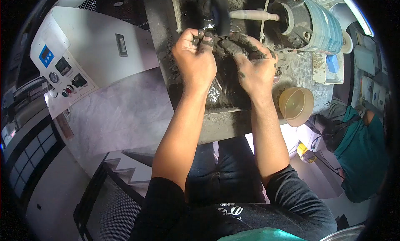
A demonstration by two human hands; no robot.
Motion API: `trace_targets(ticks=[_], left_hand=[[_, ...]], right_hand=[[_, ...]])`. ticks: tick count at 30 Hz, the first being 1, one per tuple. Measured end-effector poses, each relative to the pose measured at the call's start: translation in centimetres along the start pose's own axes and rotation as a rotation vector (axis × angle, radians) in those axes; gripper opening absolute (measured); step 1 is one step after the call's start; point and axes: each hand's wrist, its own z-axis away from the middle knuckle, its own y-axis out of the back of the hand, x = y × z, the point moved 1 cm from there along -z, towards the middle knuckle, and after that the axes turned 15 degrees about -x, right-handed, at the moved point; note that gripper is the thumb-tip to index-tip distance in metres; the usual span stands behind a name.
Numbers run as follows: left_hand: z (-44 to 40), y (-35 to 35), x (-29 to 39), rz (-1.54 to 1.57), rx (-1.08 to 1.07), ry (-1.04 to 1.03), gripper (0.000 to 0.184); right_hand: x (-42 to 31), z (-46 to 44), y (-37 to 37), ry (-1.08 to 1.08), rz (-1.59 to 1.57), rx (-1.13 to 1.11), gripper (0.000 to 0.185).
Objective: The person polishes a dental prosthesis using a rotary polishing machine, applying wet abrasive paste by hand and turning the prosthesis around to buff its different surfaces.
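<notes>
My left hand (195,59) is closed in a pinch near a dark round wheel (220,15), its fingertips smeared with wet grey mud. Whatever lies between thumb and fingers is too small and dark to name. My right hand (255,68) reaches in from the other side, fingers curled together just under the wheel and coated in the same mud. What they grip is hidden. A pale tapered spindle (254,15) runs from the wheel to a motor (314,24) with a bluish body. Below my hands lies a dark, wet, muddy basin (229,97).
A translucent plastic bowl (296,107) stands at the bench's right front edge. Behind it is a small tray with a blue piece (332,63). A white machine with a control panel (66,74) stands left. Another person in green (360,153) is at right.
</notes>
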Motion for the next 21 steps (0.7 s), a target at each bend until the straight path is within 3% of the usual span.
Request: trace_targets(ticks=[5, 11, 21], left_hand=[[0.2, -0.1, -0.3, -0.041, -0.011, -0.056, 0.019], [0.4, -0.3, 0.0, -0.006, -0.046, -0.03, 0.02], [0.4, -0.2, -0.2, -0.024, -0.01, -0.003, 0.019]], right_hand=[[-0.8, 0.1, 0.1, 0.132, 0.113, 0.013, 0.023], [0.7, -0.1, 0.1, 0.105, -0.03, 0.023, 0.026], [-0.3, -0.1, 0.3, 0.12, 0.073, 0.009, 0.029]])
